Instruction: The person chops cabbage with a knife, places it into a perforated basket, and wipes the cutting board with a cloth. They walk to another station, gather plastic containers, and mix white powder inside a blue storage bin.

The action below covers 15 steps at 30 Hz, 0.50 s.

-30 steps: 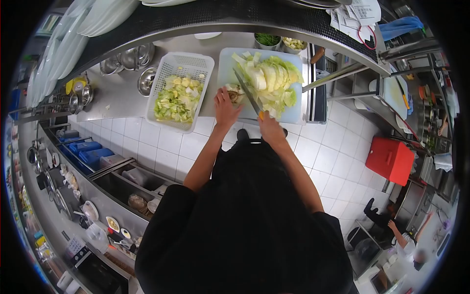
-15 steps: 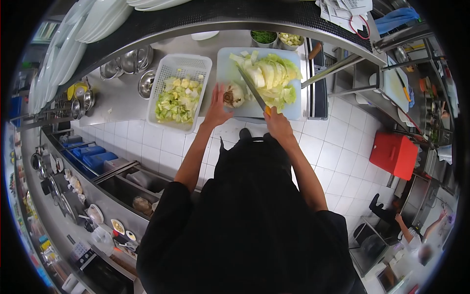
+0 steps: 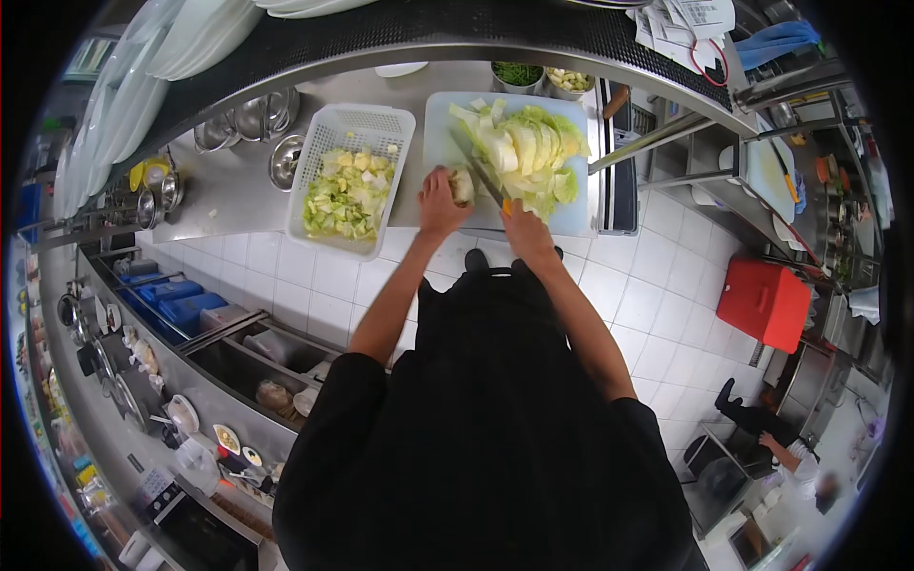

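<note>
Steel counter (image 3: 228, 195) beneath; cutting board (image 3: 440, 133) and, left of it, white basket (image 3: 405, 143) at its near edge. Sliced cabbage (image 3: 533, 147) fills the board's far right; knife (image 3: 484, 173) slants midboard, right hand (image 3: 526, 233) closed round its handle; left hand (image 3: 440, 202) curls round the cabbage stub (image 3: 463, 188), near left corner

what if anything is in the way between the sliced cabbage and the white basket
The knife, in the right hand, and the left hand, gripping a pale vegetable piece, stand between the sliced cabbage and the white basket on the near side. Farther back, only the basket's wall rises between them.
</note>
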Motion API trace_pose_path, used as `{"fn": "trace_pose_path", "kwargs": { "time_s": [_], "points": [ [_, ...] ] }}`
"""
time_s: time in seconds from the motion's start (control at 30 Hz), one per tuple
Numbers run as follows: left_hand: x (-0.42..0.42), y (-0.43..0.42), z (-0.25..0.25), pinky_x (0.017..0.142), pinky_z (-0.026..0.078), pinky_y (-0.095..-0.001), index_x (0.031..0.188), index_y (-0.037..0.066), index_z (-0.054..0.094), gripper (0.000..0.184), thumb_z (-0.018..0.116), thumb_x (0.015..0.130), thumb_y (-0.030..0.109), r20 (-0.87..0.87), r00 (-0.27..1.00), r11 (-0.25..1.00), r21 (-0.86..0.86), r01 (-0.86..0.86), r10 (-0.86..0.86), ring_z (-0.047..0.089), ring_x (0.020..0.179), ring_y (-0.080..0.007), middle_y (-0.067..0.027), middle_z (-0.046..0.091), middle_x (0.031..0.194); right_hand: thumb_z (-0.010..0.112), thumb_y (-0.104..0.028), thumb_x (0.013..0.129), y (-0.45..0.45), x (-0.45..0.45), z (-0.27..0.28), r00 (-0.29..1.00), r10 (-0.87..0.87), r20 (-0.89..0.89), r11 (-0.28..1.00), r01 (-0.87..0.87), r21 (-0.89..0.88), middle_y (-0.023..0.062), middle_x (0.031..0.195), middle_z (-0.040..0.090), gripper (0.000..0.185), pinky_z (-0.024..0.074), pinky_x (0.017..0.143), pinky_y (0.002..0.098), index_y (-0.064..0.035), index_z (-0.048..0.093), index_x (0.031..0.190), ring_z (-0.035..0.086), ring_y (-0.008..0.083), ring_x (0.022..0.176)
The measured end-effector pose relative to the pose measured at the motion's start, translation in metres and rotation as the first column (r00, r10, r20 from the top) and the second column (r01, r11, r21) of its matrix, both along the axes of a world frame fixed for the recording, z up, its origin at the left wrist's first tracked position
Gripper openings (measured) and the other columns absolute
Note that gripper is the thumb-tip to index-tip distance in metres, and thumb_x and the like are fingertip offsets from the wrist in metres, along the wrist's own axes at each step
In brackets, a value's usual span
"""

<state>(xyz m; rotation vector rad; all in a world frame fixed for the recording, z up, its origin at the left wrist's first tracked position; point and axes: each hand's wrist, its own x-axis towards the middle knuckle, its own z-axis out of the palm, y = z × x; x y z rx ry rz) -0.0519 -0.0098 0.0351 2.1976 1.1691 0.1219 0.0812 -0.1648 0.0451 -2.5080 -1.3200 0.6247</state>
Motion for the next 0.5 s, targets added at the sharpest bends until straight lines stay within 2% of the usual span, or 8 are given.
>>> {"fn": "trace_pose_path", "kwargs": {
  "time_s": [0.03, 0.1, 0.2, 0.3, 0.4, 0.5],
  "points": [
    [-0.009, 0.01, -0.009, 0.114, 0.03, -0.0481, 0.138, 0.009, 0.036, 0.083, 0.08, 0.069, 0.025, 0.06, 0.977, 0.978, 0.052, 0.2, -0.203, 0.024, 0.144, -0.0395, -0.0164, 0.029, 0.154, 0.051, -0.037, 0.099, -0.006, 0.005, 0.004, 1.0, -0.011, 0.018, 1.0, 0.011, 0.007, 0.0252, 0.076, 0.066, 0.038, 0.0562, 0.062, 0.0524, -0.001, 0.045, 0.107, 0.068, 0.0444, 0.072],
    [-0.028, 0.037, -0.01, 0.115, 0.029, -0.0472, 0.14, 0.01, 0.037, 0.083, 0.079, 0.069, 0.02, 0.136, 0.804, 0.812, 0.192, 0.552, -0.579, 0.021, 0.146, -0.039, -0.0159, 0.029, 0.154, 0.052, -0.037, 0.099, -0.013, 0.012, 0.015, 0.998, -0.032, 0.049, 0.999, 0.03, 0.03, 0.0249, 0.075, 0.066, 0.038, 0.0561, 0.062, 0.0521, -0.0008, 0.045, 0.107, 0.068, 0.0443, 0.071],
    [-0.04, 0.035, 0.008, 0.116, 0.028, -0.0454, 0.143, 0.012, 0.037, 0.083, 0.079, 0.071, 0.015, 0.19, 0.778, 0.8, 0.173, 0.574, -0.599, 0.014, 0.148, -0.0396, -0.0171, 0.026, 0.156, 0.052, -0.037, 0.099, -0.023, 0.008, 0.036, 0.999, -0.025, 0.02, 0.999, 0.025, 0.032, 0.0246, 0.073, 0.066, 0.037, 0.0558, 0.061, 0.0523, -0.0009, 0.046, 0.105, 0.067, 0.044, 0.07],
    [-0.044, 0.014, 0.005, 0.115, 0.03, -0.0454, 0.146, 0.009, 0.032, 0.09, 0.081, 0.071, 0.016, 0.262, 0.914, 0.95, 0.124, 0.287, -0.31, 0.022, 0.144, -0.041, -0.0199, 0.029, 0.152, 0.052, -0.036, 0.099, -0.029, -0.01, 0.051, 0.999, -0.032, -0.013, 0.999, 0.033, 0.022, 0.0245, 0.072, 0.065, 0.037, 0.0554, 0.059, 0.0526, -0.0002, 0.046, 0.105, 0.067, 0.0431, 0.069],
    [-0.044, -0.001, -0.007, 0.113, 0.034, -0.0442, 0.145, 0.006, 0.032, 0.089, 0.082, 0.073, 0.02, 0.276, 0.96, 0.994, -0.087, 0.068, -0.041, 0.032, 0.138, -0.0394, -0.0214, 0.036, 0.144, 0.052, -0.036, 0.099, -0.032, -0.026, 0.053, 0.998, 0.004, -0.058, 1.0, -0.004, 0.002, 0.0243, 0.073, 0.066, 0.039, 0.0554, 0.059, 0.0527, 0.0012, 0.045, 0.108, 0.068, 0.0427, 0.07],
    [-0.042, -0.009, -0.02, 0.109, 0.036, -0.0465, 0.142, 0.003, 0.034, 0.088, 0.083, 0.073, 0.026, 0.288, 0.955, 0.996, 0.077, 0.05, -0.07, 0.04, 0.128, -0.04, -0.022, 0.04, 0.136, 0.051, -0.036, 0.099, -0.023, -0.043, -0.001, 0.997, -0.015, -0.069, 1.0, 0.013, -0.018, 0.0238, 0.074, 0.067, 0.041, 0.0558, 0.06, 0.0521, 0.002, 0.044, 0.112, 0.068, 0.0422, 0.071]
  ]
}}
